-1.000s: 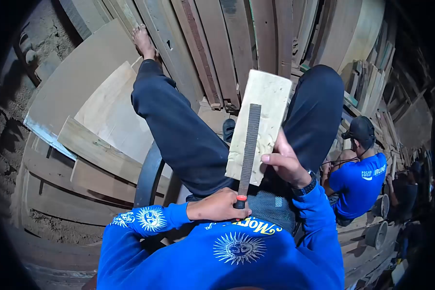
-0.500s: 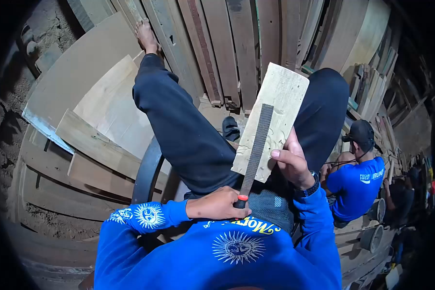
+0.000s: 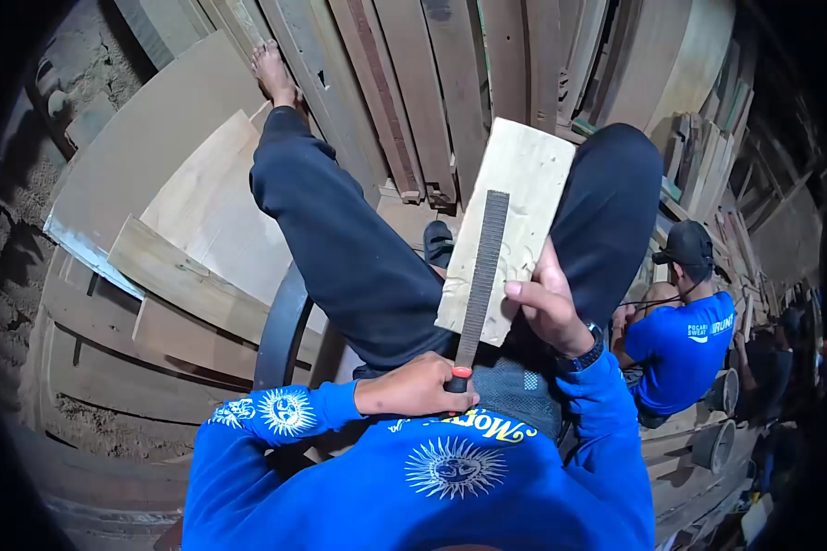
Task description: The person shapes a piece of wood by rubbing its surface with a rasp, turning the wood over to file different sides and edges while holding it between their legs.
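Observation:
My left hand (image 3: pixel 415 387) is closed around the dark handle of a flat file (image 3: pixel 485 266) with a red collar, held low in front of my lap. The file's ridged metal blade points up and away from me, lying over the face of a pale wooden block (image 3: pixel 529 174). On the right edge of that block my right hand (image 3: pixel 553 301) is closed, thumb over the near face and the other fingers mostly hidden behind. The block is tilted, its top leaning right, between my knees. Shallow marks or shavings show on its face near the blade.
Long planks (image 3: pixel 404 101) stand side by side ahead, and curved boards (image 3: pixel 147 138) lie at the left. A black curved chair arm (image 3: pixel 283 321) is by my left thigh. At the right a person in a blue shirt (image 3: pixel 685 340) sits near buckets (image 3: pixel 712 445).
The wooden block and the file have shifted slightly left and turned a little more upright. Both hands keep their holds.

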The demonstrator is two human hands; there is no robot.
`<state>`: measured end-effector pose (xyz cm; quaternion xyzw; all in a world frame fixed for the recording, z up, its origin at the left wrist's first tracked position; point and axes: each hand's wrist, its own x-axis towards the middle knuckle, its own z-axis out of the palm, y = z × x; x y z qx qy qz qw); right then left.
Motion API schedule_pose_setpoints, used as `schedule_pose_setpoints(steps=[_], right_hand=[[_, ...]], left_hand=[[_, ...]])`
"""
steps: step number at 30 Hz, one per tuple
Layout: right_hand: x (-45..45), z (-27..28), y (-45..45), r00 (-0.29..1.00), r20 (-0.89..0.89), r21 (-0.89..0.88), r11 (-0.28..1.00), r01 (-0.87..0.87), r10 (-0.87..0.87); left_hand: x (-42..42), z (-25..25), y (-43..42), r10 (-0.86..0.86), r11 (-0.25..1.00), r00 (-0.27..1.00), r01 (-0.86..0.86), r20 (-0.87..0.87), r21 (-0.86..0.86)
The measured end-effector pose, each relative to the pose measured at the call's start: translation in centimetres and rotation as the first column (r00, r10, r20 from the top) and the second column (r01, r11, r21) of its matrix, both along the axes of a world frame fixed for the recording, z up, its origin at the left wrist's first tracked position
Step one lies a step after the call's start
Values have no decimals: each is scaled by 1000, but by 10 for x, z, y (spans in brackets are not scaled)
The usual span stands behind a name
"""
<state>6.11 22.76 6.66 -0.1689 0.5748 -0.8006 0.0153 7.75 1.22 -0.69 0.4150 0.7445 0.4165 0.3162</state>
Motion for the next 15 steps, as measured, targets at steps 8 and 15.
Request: schedule_pose_setpoints(steps=[8,15], right_hand=[[-10,-25,-18,983,-32,214,962,-168,179],[-5,-11,-4,999,-49,29,1000,11,-10]], left_hand=[[0,12,0,10,1000,994,-10,109,-1],[1,14,2,-6,1000,998,7,65,-17]])
